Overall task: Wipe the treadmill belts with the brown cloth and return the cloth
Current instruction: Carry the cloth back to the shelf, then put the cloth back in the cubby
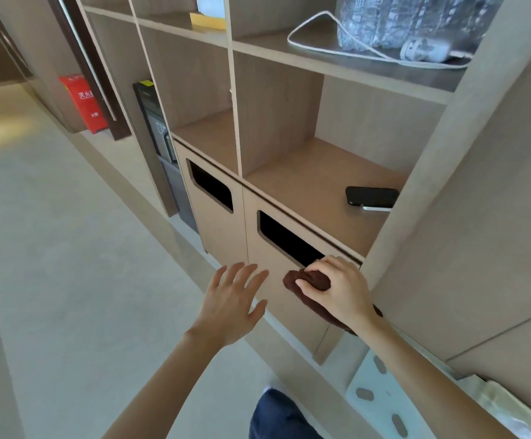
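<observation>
Under the curled fingers (327, 264) of the right hand (337, 289), the brown cloth (308, 280) was bunched into a wad. The thumb pressed on its front and the other fingers closed over its top: a firm grasp. The rest of the cloth hung below the palm and showed again at the wrist. The wad sat against the cabinet door (277, 280), and the fingertips were just at the lower right corner of the door's dark cutout (286, 240). I could not tell whether any cloth was inside the cutout.

The left hand (231, 308) was beside the cloth, apart from it, with its fingers straight and spread, grasping nothing. Its fingertips lay in front of the same door panel; contact with the panel could not be told.

A black phone (372, 198) lay on the shelf (305, 185) above the right fingers, well apart from them. Higher up, a white cable (315, 47) looped beside a wrapped pack of water bottles (400, 20).
</observation>
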`<state>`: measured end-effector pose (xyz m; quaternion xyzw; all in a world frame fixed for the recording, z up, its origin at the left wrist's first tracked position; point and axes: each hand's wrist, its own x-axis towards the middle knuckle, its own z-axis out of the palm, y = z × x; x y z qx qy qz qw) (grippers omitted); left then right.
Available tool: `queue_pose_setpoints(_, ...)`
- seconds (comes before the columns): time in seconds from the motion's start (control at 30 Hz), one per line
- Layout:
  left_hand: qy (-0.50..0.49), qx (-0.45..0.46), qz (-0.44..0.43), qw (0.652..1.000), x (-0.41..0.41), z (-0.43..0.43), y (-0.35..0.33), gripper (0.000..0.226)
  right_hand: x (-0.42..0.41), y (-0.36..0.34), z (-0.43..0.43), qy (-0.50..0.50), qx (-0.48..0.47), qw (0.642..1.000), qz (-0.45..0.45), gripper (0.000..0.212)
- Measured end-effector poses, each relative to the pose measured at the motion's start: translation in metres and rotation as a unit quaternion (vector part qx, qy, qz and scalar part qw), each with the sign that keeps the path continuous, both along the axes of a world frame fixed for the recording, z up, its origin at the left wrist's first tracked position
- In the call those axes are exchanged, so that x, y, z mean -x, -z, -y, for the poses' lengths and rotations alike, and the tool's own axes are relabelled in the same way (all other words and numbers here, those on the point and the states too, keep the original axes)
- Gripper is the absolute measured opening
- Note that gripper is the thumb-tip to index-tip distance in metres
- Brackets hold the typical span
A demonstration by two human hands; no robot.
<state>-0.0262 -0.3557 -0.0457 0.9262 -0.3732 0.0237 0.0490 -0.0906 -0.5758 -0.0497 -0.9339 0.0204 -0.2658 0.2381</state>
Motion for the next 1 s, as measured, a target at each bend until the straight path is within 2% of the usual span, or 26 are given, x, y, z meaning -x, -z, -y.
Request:
queue_pose_setpoints(0.27,0.033,0.001,0.026,0.999,-0.137,0.053,-0.008,0.053,-0.136,-0.014,0.053,0.055,-0.004,0.998,-0.004,0.021)
queue_pose_setpoints(0.6,0.09,-0.023,0.003,0.996,-0.246,0.09,0.01,0.053,-0.255,0.012,0.082,0.14,0.028,0.989,-0.026,0.02)
queue_pose_setpoints(0.8,0.149,-0.065,0.002,0.987,-0.319,0.107,0.02,0.054,-0.307,0.04,0.089,0.201,-0.013,0.978,-0.06,0.024)
queue_pose_setpoints(0.87,0.17,-0.08,-0.001,0.982,-0.339,0.114,0.027,0.054,-0.316,0.051,0.089,0.204,-0.017,0.974,-0.097,0.028)
queue_pose_setpoints(0.93,0.198,-0.074,0.001,0.977,-0.355,0.123,0.035,0.054,-0.319,0.061,0.088,0.208,-0.013,0.969,-0.134,0.031)
queue_pose_setpoints(1.0,0.235,-0.062,-0.003,0.97,-0.366,0.131,0.04,0.053,-0.318,0.064,0.088,0.204,-0.019,0.969,-0.134,0.031)
